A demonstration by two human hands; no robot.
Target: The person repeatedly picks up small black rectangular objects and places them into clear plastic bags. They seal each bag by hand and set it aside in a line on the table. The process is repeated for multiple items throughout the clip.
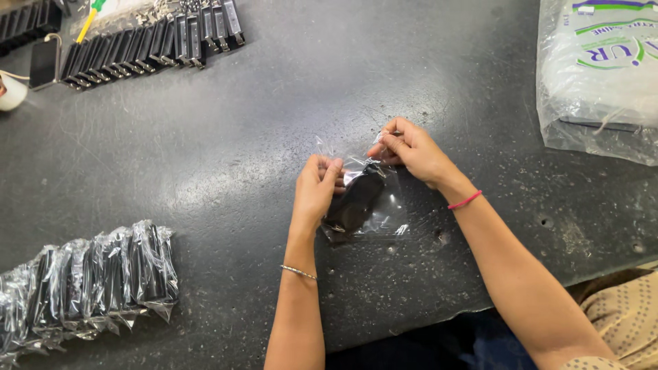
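Fingertips pinch the mouth of a small clear plastic pouch that lies on the dark worktop. Our left hand closes thumb and forefinger on the pouch's upper left edge, while our right hand nips the upper right corner and draws the film taut. Both grips are narrow pinches, closed on plastic rather than on the part itself. Inside the pouch sits a black oblong piece, slanted, its lower end near the bottom of the bag, so we judge it nearly seated. We read the step in hand as bagging: the piece is in, the mouth still unsealed. The next move, as we judge it, calls for keeping the film tight and the opening flat so the flap folds cleanly without the piece sliding back out.

Further out, a row of already bagged pieces lies at the near left of the worktop. A line of bare black pieces stands at the far left, and a large printed plastic sack rests at the far right.
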